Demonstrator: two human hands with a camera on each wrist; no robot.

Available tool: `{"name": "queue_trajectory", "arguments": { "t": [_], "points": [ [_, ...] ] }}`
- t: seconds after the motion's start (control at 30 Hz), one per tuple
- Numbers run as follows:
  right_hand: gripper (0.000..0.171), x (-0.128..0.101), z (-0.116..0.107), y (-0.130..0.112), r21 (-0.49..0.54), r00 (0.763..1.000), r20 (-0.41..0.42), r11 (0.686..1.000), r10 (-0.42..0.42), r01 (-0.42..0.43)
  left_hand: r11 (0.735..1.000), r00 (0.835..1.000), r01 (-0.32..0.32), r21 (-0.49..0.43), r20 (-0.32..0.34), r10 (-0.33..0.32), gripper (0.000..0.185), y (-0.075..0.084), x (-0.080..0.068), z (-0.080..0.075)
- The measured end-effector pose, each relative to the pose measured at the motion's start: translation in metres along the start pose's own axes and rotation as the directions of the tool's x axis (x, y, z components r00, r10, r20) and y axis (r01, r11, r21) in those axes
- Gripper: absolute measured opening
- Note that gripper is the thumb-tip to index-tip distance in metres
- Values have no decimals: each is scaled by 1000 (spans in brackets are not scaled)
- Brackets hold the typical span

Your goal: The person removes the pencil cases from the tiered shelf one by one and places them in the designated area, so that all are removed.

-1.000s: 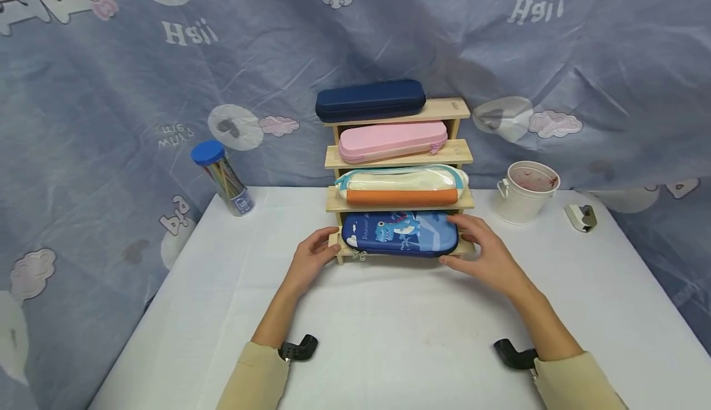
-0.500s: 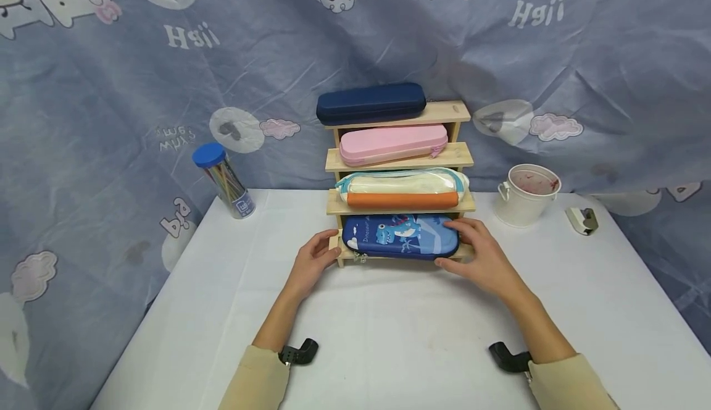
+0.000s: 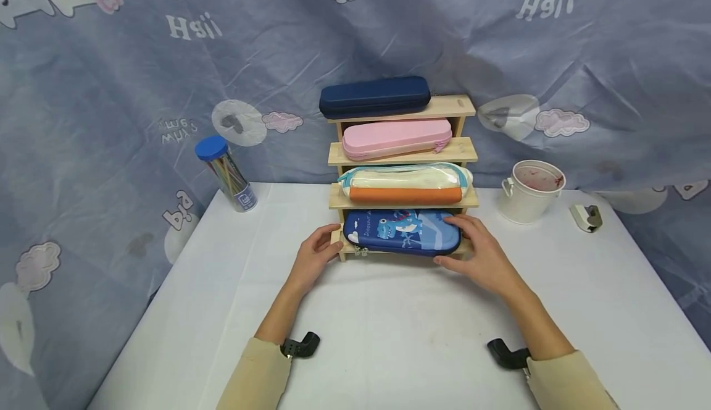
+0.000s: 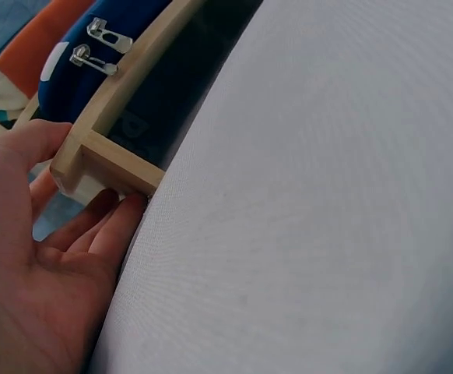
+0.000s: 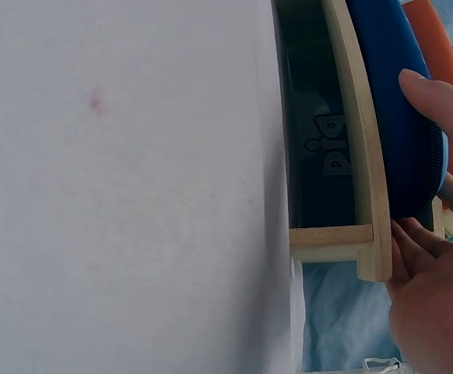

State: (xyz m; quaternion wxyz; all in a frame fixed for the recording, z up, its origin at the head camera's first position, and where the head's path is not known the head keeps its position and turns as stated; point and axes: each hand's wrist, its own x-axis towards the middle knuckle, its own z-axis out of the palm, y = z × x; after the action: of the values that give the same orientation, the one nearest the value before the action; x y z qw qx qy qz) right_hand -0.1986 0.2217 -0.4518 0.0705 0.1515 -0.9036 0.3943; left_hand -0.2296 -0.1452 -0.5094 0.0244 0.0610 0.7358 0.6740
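So your right hand has its right end of the blue dinosaur case between thumb and fingers, spread about as wide as the case's front-to-back depth, thumb along the near edge. The case is lying on the lowest step of the wooden rack, just below the clear-and-orange case. Your left hand is gripping the rack's left end instead, thumb at the front corner, fingers curled around the end piece.

Both your forearms reach forward over the white surface, angled in toward the rack, with the beige sleeves cut off at the bottom of the head view.

Some of your right fingers are hidden behind the case end, so I can't tell exactly where those tips land. Each wrist view crops its hand at the side and only shows part of the case.
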Motion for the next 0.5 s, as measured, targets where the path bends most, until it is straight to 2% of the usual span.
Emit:
{"name": "queue_trajectory", "arguments": {
  "t": [0.3,0.5],
  "points": [
    [79,5,0,-3,13,998,56,1000,26,-27,1000,1000,-2,-4,-13,2,45,0,0,-3],
    [75,1,3,-1,43,1000,6,999,14,-15,1000,1000,-12,-20,10,13,47,-1,-2,-3]
  ]
}}
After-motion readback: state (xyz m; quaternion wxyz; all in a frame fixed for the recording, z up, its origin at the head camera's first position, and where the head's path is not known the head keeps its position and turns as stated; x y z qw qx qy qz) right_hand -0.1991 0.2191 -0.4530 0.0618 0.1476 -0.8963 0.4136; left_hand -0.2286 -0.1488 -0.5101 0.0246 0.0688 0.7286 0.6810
